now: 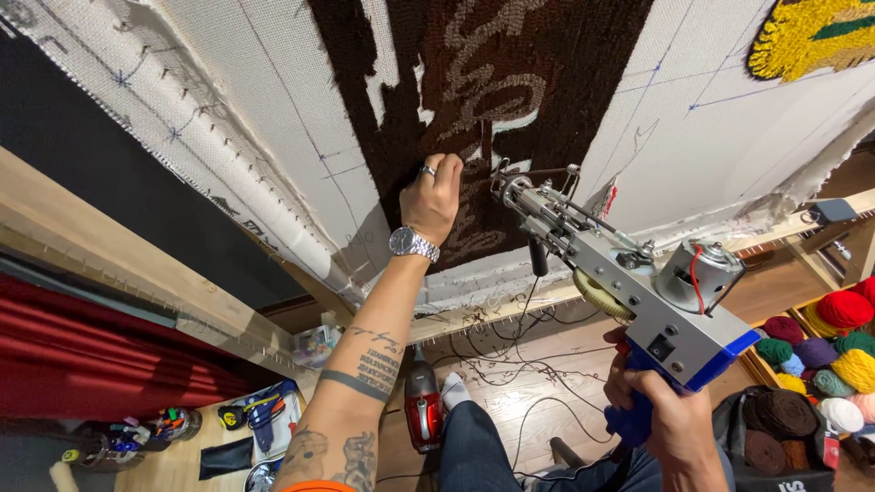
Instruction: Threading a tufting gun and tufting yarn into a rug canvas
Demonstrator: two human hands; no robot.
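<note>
I'm gripping the heavy tufting gun [620, 282] by its blue handle with my right hand [661, 410]; left hand [433, 196] is pressing the soft brown pile [483, 82], fingers probably curled.

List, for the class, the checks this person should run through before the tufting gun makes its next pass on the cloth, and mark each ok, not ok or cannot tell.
1. Right hand firmly around the blue grip of the tufting gun: ok.
2. Gun needle tip against the backing cloth: ok.
3. Left hand away from the needle: not ok, it rests on the brown tufted area close beside the tip.
4. Yarn fed to the needle: cannot tell.
5. Cloth taut on the wooden frame: ok.
6. Floor cables away from the feet: not ok.
</note>
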